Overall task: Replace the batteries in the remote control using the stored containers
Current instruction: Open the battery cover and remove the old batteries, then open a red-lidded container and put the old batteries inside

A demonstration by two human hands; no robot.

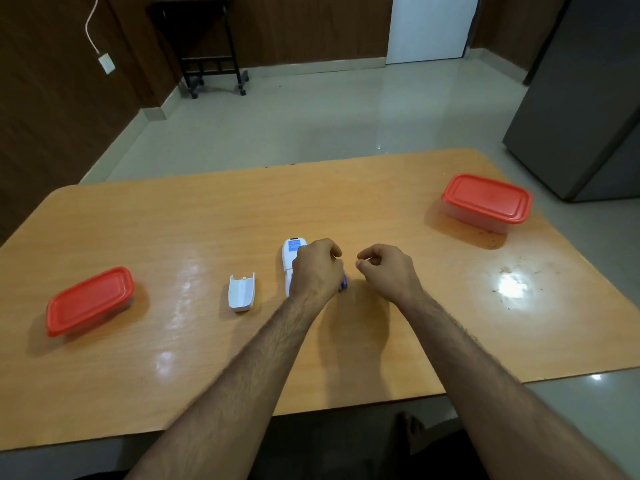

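Note:
A white remote control [290,252] lies face down at the table's middle, its blue label showing at the far end. My left hand [317,268] covers its near half with fingers curled down over it. A blue battery [343,283] peeks out just right of that hand, by the remote's edge. My right hand [386,270] hovers beside it with fingers loosely curled, thumb and forefinger close together; whether they pinch anything is too small to tell. The remote's white battery cover [241,292] lies inner side up to the left.
Two clear containers with red lids stand on the orange wooden table [207,358]: one at the near left [90,299], one at the far right [486,199]. Both are closed. A grey cabinet [588,98] stands beyond the table's right corner.

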